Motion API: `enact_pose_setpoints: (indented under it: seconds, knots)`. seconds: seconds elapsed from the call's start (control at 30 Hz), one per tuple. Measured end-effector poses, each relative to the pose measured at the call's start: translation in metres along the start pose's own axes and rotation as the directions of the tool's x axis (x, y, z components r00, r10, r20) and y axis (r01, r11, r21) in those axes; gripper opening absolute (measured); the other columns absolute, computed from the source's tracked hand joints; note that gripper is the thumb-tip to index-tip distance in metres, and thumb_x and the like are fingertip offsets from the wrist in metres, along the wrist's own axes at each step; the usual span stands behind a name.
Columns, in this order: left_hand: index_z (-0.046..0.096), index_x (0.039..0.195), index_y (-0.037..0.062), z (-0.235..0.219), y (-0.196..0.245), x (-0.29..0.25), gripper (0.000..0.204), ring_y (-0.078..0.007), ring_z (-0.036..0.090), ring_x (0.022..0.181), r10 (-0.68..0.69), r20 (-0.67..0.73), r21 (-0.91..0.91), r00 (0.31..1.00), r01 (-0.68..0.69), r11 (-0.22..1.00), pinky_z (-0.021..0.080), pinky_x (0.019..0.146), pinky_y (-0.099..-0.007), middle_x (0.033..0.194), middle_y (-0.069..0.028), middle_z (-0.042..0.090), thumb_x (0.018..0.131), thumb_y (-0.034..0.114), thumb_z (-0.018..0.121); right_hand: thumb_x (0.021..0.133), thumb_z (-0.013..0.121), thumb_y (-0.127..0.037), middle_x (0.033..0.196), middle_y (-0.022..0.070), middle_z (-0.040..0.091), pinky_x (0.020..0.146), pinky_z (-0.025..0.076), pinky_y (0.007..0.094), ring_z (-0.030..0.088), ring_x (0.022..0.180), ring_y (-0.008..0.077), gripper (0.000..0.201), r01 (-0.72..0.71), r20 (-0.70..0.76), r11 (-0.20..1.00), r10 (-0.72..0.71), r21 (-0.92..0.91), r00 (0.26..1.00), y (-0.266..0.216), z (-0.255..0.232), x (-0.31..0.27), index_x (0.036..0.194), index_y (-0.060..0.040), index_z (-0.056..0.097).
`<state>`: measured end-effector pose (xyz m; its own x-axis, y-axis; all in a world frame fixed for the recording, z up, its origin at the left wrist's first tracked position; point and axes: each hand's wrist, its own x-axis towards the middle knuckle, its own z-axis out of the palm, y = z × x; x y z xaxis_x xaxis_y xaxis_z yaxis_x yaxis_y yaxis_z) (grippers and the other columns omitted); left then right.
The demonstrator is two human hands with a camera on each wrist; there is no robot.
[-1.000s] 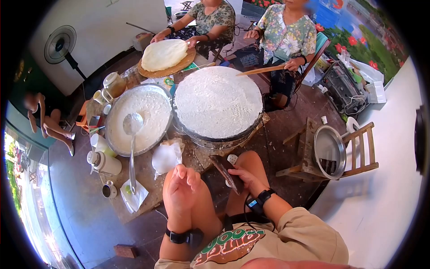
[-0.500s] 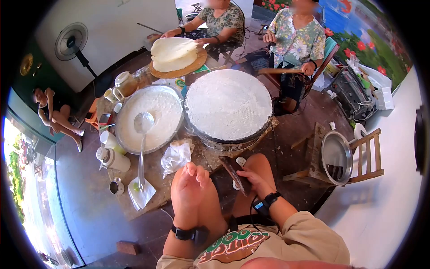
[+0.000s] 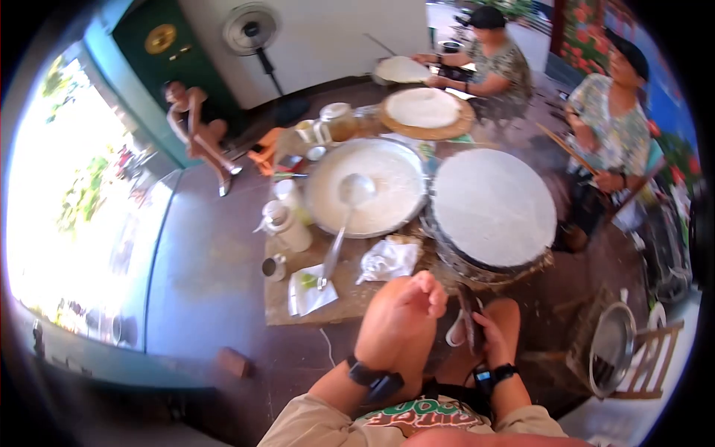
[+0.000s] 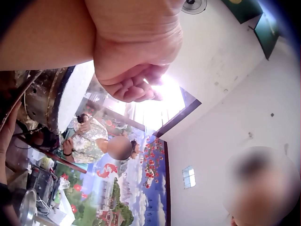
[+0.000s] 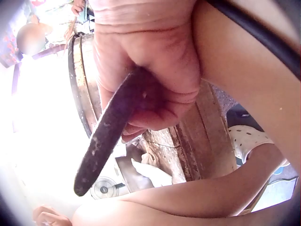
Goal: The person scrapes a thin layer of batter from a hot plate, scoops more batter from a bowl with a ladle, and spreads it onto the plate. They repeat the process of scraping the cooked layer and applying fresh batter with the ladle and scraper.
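Note:
My left hand (image 3: 411,307) lies palm up over my left knee, its fingers loosely bent and holding nothing. In my right hand (image 3: 491,337), beside the right thigh, I grip a dark, flat wooden scraper-like blade (image 5: 101,141); its long free end sticks out past the fingers. Just ahead of my knees stands a round drum-like griddle (image 3: 495,205), its top coated in white batter. To its left, a wide metal basin (image 3: 357,235) holds white batter, and a long-handled ladle (image 3: 337,252) leans in it, bowl in the batter.
A crumpled plastic bag (image 3: 389,261), a paper sheet (image 3: 316,298) and a thermos (image 3: 289,229) share the low table. Behind, a woven tray (image 3: 468,119) bears a pale flatbread (image 3: 424,108). Two people sit across, one with a wooden stick (image 3: 566,145). A metal basin (image 3: 631,335) stands at right.
The head view has swung left, shifting everything rightward. The person at the back has lifted a flatbread off the woven tray to its far side; another remains there. My right hand still grips the blade.

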<state>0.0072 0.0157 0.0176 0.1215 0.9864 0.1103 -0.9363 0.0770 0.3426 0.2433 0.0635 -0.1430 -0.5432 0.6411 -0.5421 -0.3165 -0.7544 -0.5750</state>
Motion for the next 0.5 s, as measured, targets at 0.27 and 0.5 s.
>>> enact_pose_setpoints:
  seconds: [0.27,0.5]
  knots:
    - [0.048,0.081,0.0112,-0.011,0.001,0.002,0.021,-0.016,0.043,0.062,-0.059,0.067,-0.005,0.996,0.059,0.998,0.037,0.056,-0.0262,0.071,-0.0036,0.05,0.093,0.028,0.047,0.084,0.06,-0.018,0.076,0.0079,0.06,0.054,0.05,0.032,0.06,0.06,0.0205,0.025,0.073,0.017,0.997,-0.073,0.026,0.997,0.0,0.009,-0.003,0.102,-0.0035,0.053]
    - [0.046,0.077,0.0112,-0.013,-0.004,0.002,0.031,-0.0157,0.043,0.061,-0.029,0.083,-0.026,0.996,0.031,0.999,0.035,0.055,-0.0268,0.07,-0.0034,0.05,0.093,0.038,0.045,0.084,0.06,-0.018,0.079,0.0054,0.063,0.057,0.051,0.0291,0.061,0.065,0.0174,0.022,0.082,0.028,0.996,-0.083,0.044,0.996,0.005,-0.004,0.001,0.103,-0.0063,0.056]
